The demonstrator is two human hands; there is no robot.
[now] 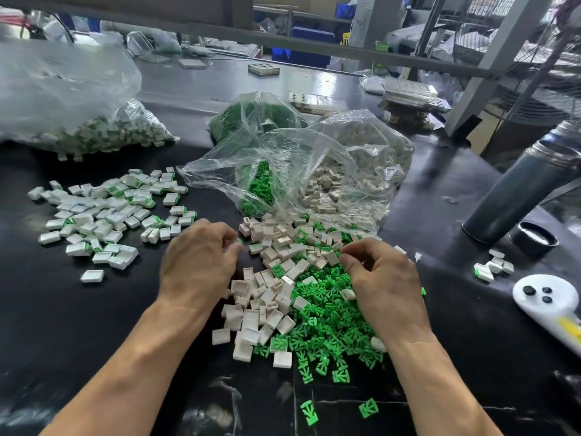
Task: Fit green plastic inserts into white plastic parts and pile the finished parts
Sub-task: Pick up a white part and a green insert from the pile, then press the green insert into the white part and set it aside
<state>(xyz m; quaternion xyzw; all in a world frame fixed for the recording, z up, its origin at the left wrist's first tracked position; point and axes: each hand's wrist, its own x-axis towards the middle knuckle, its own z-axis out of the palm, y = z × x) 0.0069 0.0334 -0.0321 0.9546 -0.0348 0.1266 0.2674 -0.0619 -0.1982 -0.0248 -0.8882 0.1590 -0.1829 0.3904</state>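
No lettering reads on the white parts (270, 297) or green inserts (330, 322).

A cluttered workshop bench under bright overhead light

A glossy black tabletop (440, 388) is filling the foreground and catching pale reflections of the lighting above. Grey metal frame bars (283, 36) are crossing the far edge of the bench, with a slanted grey upright (490, 67) standing at the right. Behind the bars, blue crates (311, 37) are sitting among crumpled plastic wrapping. A wire fan guard (540, 99) is showing beyond the table's right edge, and a dark grey flask (515, 190) is standing on the tabletop near it.
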